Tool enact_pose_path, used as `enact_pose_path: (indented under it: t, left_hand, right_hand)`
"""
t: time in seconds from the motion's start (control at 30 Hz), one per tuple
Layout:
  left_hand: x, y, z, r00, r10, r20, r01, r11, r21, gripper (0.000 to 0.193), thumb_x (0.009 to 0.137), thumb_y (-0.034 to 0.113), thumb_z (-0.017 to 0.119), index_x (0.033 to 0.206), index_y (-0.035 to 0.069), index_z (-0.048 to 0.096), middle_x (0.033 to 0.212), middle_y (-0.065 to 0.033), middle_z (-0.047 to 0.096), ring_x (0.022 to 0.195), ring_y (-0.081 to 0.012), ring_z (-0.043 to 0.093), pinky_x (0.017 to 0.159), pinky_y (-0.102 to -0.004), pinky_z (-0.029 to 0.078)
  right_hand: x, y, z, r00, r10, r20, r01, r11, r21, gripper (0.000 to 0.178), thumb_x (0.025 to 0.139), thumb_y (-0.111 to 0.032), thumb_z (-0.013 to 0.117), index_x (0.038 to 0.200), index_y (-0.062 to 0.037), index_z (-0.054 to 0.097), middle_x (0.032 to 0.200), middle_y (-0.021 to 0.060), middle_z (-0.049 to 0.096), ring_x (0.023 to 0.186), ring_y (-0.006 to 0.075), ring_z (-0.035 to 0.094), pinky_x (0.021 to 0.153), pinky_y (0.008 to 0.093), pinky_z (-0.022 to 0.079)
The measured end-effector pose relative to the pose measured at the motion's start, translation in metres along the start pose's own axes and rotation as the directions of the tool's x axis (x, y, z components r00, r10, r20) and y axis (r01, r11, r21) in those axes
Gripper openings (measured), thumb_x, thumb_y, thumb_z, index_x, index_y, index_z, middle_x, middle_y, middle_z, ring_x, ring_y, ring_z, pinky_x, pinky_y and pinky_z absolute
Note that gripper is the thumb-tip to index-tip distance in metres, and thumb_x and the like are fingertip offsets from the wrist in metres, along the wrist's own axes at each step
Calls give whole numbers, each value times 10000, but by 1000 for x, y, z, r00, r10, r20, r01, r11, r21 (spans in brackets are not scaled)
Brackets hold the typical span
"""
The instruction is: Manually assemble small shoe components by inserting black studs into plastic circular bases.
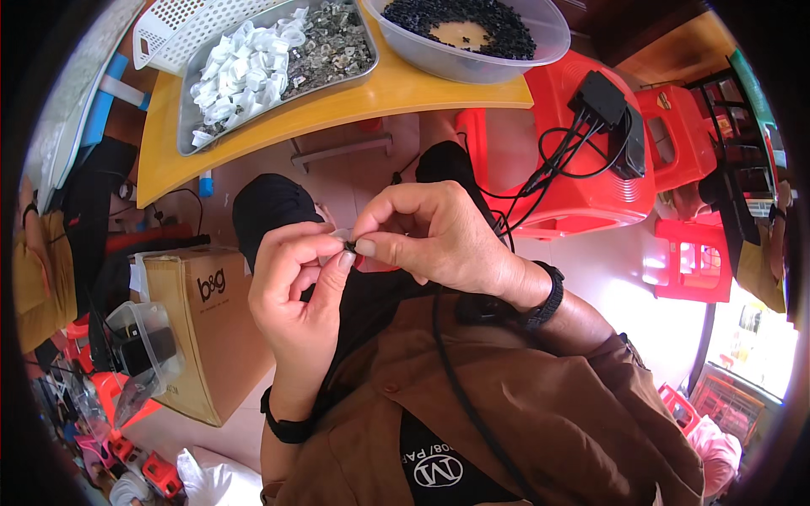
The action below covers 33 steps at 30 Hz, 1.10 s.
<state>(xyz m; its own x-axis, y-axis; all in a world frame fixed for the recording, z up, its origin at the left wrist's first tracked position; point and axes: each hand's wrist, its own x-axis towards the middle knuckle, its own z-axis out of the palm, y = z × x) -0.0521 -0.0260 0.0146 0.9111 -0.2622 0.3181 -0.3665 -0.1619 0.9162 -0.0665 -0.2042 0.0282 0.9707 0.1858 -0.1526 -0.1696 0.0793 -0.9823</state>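
Above my lap, both hands meet at their fingertips. My left hand (pixel 295 282) is closed in a pinch, thumb and index finger pressed on a tiny black part (pixel 350 246). From the other side my right hand (pixel 443 236) pinches at the same part with thumb and index finger. A small translucent whitish piece (pixel 340 234) shows just above the left index fingertip, beside the black part. The fingers cover most of both pieces, so I cannot tell how they are joined. Each wrist wears a black band.
Ahead stands a yellow table (pixel 422 94) with a metal tray (pixel 278 108) of white and clear small parts, a white perforated basket (pixel 181 34) and a clear bowl (pixel 548 42) of black parts. Cabled black boxes (pixel 601 99) sit on a red stool (pixel 582 198); a cardboard box (pixel 198 337) stands left.
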Motion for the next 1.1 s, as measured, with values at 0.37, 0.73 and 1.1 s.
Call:
enact_pose_path:
  t: [0.37,0.73,1.1]
  left_hand:
    - [0,4,-3,919,-341,197,394,819,-417,132,905,59,586,994,-37,594,984,-91,602,798,-153,634,668,-282,567]
    - [-2,2,-5,918,-352,182,396,798,-455,101,903,42,578,977,-26,585,996,-100,592,822,-156,636,664,-278,565]
    - [-3,1,0,991,-124,52,131,980,-152,66,861,-60,593,924,-49,576,1006,-96,543,799,-125,610,670,-211,515]
  right_hand:
    - [-1,11,5,965,-247,-87,242,968,-64,54,839,21,638,886,-6,640,856,6,591,758,45,572,638,200,484]
    - [-1,15,11,830,-553,-74,454,746,-488,135,729,22,715,842,-30,666,791,42,604,648,108,573,513,220,439]
    - [0,14,9,802,-595,-47,493,705,-510,190,704,19,727,874,-52,680,827,51,610,621,122,580,496,238,452]
